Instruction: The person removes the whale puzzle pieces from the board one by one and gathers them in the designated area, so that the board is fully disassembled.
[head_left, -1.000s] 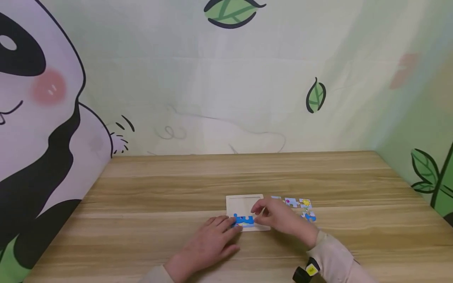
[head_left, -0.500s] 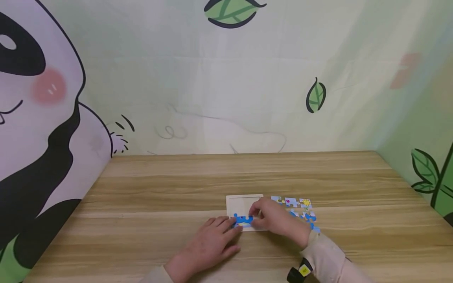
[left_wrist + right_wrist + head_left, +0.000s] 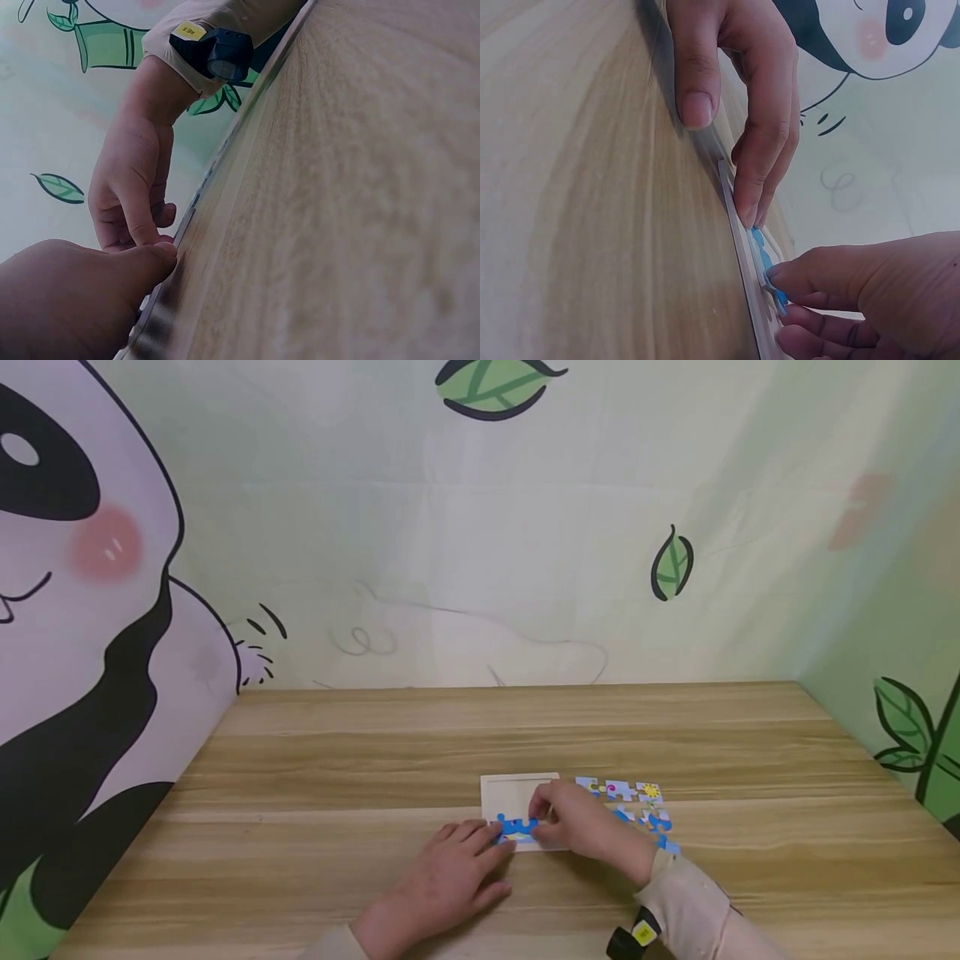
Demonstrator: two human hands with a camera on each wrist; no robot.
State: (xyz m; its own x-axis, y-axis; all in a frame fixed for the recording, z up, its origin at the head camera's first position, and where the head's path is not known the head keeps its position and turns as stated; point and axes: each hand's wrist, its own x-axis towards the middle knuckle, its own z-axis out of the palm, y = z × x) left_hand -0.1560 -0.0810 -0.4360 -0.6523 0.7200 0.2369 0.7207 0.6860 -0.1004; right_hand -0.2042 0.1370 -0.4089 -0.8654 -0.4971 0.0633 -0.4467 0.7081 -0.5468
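Observation:
A light wooden puzzle frame [image 3: 489, 795] lies on the table, with joined blue jigsaw pieces [image 3: 515, 828] along its near side. My left hand [image 3: 442, 877] rests at the frame's lower left, its fairly straight fingertips pressing on the blue pieces. From the right, my right hand [image 3: 588, 827] reaches over the frame. In the right wrist view, its thumb and fingers [image 3: 802, 274] pinch a blue puzzle piece [image 3: 778, 296] low in the tray, right beside the piece under the left fingertips. Most of that pinched piece is hidden by the hand in the head view.
Several loose jigsaw pieces [image 3: 651, 792] with blue, white and yellow prints lie right of the frame, partly behind the right hand. A wrist camera [image 3: 633, 935] is strapped to the right sleeve. Behind the wooden table [image 3: 360, 760] rises a wall printed with a panda and leaves.
My right hand has shifted slightly left, closer to the blue pieces, then stays nearly still. More loose pieces show to its right. My left hand has kept its place.

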